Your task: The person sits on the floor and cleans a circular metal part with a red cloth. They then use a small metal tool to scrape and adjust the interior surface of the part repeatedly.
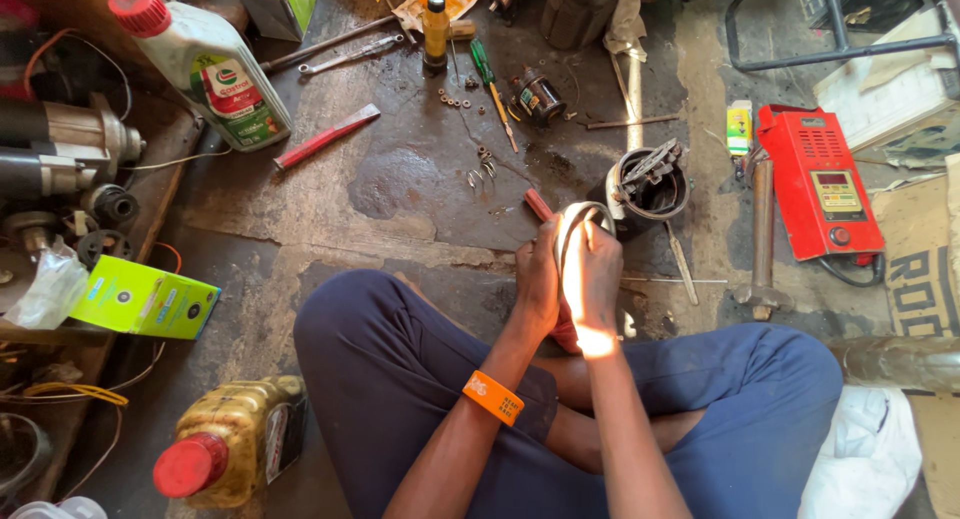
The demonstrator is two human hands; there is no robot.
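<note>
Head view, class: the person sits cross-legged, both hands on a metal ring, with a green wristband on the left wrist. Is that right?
Not quite. The head view shows the wristband is orange, not green. The rest stands: the person sits cross-legged with the left hand and right hand on the metal ring.

Bare floor (400, 189) lies open ahead of the hands, between the red bar (327, 137) and the black cylinder (650, 184). Small springs (482, 169), washers (455, 101) and a screwdriver (493, 91) dot it farther out. The red meter (818, 184) blocks the right side.
</note>
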